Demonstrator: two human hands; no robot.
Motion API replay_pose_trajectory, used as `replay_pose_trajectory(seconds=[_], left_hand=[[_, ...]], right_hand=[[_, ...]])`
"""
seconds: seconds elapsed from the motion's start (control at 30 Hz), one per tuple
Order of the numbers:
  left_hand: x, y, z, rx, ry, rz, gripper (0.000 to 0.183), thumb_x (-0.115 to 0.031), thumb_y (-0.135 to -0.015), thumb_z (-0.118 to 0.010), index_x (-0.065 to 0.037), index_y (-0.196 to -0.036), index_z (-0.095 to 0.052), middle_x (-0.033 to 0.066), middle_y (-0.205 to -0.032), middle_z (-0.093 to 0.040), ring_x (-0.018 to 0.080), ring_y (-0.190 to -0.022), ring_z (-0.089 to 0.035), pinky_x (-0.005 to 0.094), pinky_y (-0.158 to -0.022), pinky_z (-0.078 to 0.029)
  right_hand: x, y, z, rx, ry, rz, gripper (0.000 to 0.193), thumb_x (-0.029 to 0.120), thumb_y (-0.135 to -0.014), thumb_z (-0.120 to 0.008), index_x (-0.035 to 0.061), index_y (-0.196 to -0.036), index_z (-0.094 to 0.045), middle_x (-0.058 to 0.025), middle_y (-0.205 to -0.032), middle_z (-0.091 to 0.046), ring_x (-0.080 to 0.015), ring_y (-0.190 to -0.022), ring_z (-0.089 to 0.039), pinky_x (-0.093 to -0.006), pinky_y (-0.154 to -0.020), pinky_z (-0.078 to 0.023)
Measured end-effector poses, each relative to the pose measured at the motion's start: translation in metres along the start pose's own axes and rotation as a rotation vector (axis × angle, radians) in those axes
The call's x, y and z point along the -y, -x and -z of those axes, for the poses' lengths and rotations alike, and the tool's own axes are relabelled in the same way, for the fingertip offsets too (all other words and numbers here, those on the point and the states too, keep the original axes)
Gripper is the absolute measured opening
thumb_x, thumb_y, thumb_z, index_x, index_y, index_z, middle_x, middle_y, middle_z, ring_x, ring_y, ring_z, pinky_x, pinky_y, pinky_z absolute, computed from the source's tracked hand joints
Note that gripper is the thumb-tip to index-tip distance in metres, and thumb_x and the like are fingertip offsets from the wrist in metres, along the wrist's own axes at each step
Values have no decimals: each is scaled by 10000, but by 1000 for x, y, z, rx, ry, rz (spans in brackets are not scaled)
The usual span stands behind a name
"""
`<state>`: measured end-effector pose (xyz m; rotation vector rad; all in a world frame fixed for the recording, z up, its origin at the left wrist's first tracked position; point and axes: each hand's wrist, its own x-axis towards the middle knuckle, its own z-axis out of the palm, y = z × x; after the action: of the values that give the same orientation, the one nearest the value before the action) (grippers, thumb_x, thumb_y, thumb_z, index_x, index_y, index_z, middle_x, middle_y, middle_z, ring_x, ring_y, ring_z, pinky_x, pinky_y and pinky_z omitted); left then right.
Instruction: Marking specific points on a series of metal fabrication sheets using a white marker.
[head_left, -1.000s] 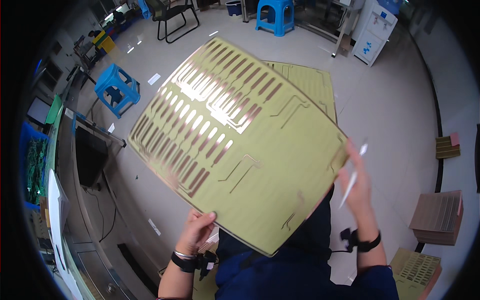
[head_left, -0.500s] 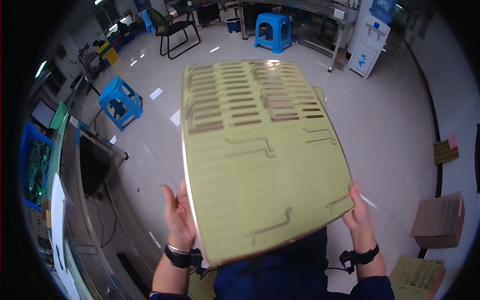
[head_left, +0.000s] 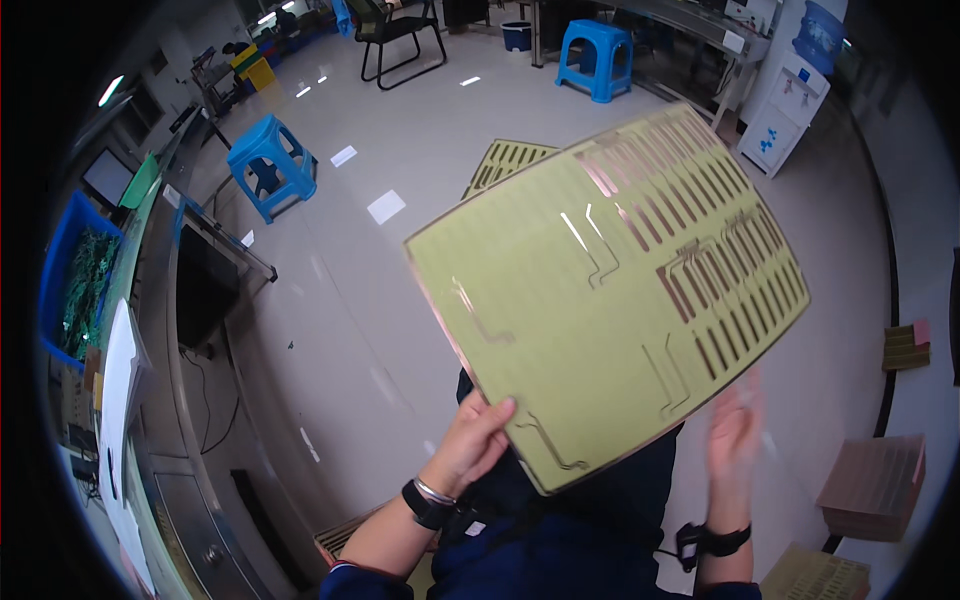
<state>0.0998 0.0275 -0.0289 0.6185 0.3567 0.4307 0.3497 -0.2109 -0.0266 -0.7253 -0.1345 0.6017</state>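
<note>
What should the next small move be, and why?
Perhaps close the right hand on the nearest edge of the flat yellow-green panel with copper-coloured strips: the left hand grips its lower-left edge, while the right is blurred, contact unclear, so support may be one-sided.

A pale, glossy floor (head_left: 340, 300) spreads across the room, dotted with bright patches (head_left: 386, 207). Two blue plastic stools (head_left: 254, 142) stand apart on it, with a black chair (head_left: 390, 28) farther back. A metal bench (head_left: 195, 500) lines the left; a white water dispenser (head_left: 785, 115) stands at upper right. A dark baseboard (head_left: 891, 270) edges the right-hand wall (head_left: 930, 270). A light (head_left: 111, 90) glows at upper left.
</note>
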Motion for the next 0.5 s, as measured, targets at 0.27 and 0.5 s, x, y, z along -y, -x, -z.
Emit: replay_pose_trajectory(seconds=[0.27,0.5], left_hand=[[-4,-22,46,-76,-69,65,492,-221,-1007,-587,13,-1408,-421,153,-1369,-560,239,-1231,-591,393,-1038,-503],[-15,-32,62,-84,-136,187,459,-256,-1047,-500,-5,-1419,-406,137,-1361,-566,204,-1207,-604,354,-1009,-522]], right_hand=[[40,14,71,-438,87,98,512,255,-1066,-445,12,-1505,-342,-235,-1474,-438,-254,-1350,-479,-328,-1093,-453],[30,53,120,-537,418,-87,511,202,-1049,-468,36,-1512,-330,-214,-1431,-496,-245,-1288,-543,-333,-1036,-499]])
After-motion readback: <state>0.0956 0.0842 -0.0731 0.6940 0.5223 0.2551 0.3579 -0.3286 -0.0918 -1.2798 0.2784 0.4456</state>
